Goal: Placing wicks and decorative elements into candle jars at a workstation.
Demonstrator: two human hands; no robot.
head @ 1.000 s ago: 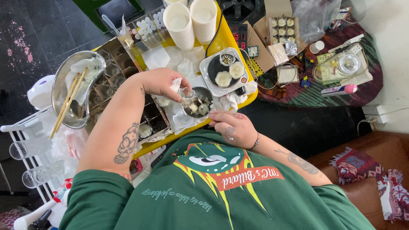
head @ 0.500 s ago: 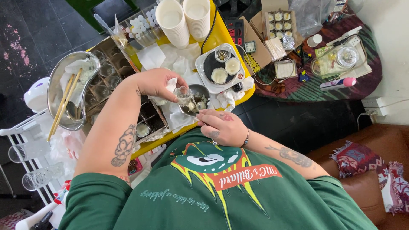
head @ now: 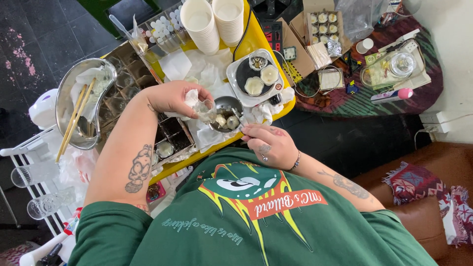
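My left hand point(head: 173, 98) grips a small clear glass point(head: 204, 111) together with a crumpled white tissue, and tilts the glass at the rim of a small metal pot point(head: 227, 115). Pale round lumps lie inside the pot. My right hand point(head: 269, 144) sits at the pot's near right edge with its fingers closed on the handle there. Both hands work over white paper towels on a yellow table point(head: 285, 106).
Behind the pot stands a small black hot plate point(head: 256, 75) with round moulds on it. Two stacks of white paper cups point(head: 201, 20) rise at the back. A metal bowl with chopsticks point(head: 83, 106) is at left, a cardboard box of small cups point(head: 322, 24) at right, and a brown sofa point(head: 419, 216) at lower right.
My left hand has kept the glass at the pot's rim and tipped it a little more. My right hand stays on the pot. The view has shifted slightly.
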